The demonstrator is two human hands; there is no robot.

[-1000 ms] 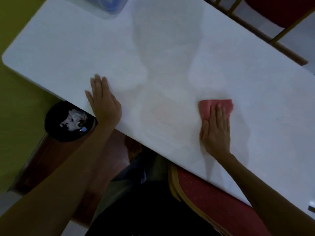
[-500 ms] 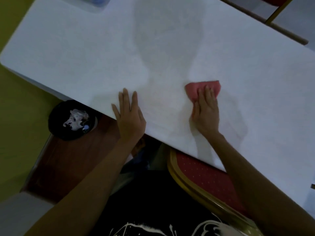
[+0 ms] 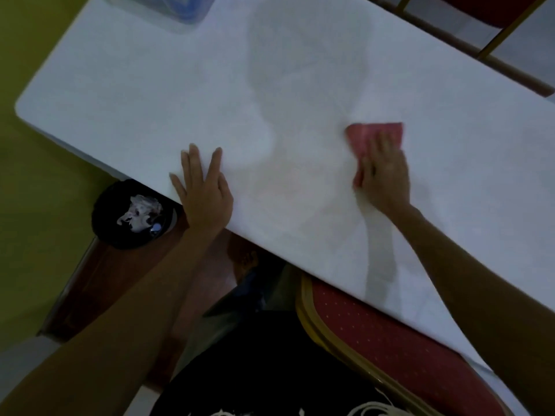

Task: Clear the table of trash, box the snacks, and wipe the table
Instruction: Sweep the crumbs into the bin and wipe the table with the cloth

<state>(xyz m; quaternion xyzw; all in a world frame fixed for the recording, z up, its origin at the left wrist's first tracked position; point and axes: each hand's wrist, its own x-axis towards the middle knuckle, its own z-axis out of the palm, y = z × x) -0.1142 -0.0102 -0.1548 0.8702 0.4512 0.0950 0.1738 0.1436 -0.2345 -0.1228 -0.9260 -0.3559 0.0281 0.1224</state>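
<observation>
Fingers straight on both | right hand point(image 3: 385, 175) presses red cloth point(image 3: 375, 134) flat mid-table | left hand point(image 3: 205, 190) splayed, bracing near white table point(image 3: 144, 100) edge | risk: cloth only pinned, not gripped, so a quick stroke may bunch it or slip it free, leaving streaks.

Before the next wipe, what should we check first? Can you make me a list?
1. Folded pink cloth flat under the right hand: ok.
2. Left hand flat on the white table, apart from the cloth: ok.
3. Crumpled white trash inside the round black bin: ok.
4. Snacks packed in the clear plastic box at the far edge: cannot tell, it is cut off.
5. Table wiped clean everywhere: cannot tell, the picture is dim.
</observation>
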